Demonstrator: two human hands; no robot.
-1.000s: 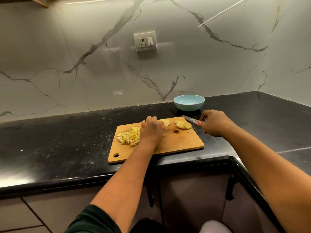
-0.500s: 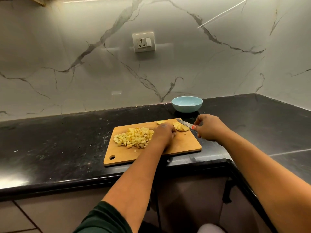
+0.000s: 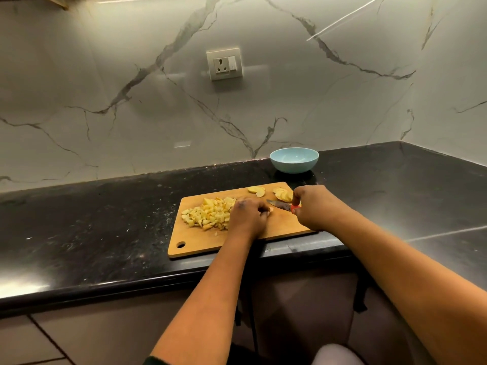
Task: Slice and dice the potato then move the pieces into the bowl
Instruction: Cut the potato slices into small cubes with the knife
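Two hands at your wooden cutting board (image 3: 279, 227).
Your right hand (image 3: 313, 206) grips the red-handled knife (image 3: 280, 205); your left hand (image 3: 249, 214) curls over a potato slice (image 3: 269, 209) beside the diced potato (image 3: 209, 213).

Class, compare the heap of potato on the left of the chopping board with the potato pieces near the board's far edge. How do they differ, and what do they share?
The diced heap is small cubes; the far slices are broad, flat pieces. The diced heap is piled thickly in one mound; the far slices lie in two small, loose groups. The diced heap sits beside the left hand; the far slices lie nearer the bowl. Both are pale yellow and rest on the board.
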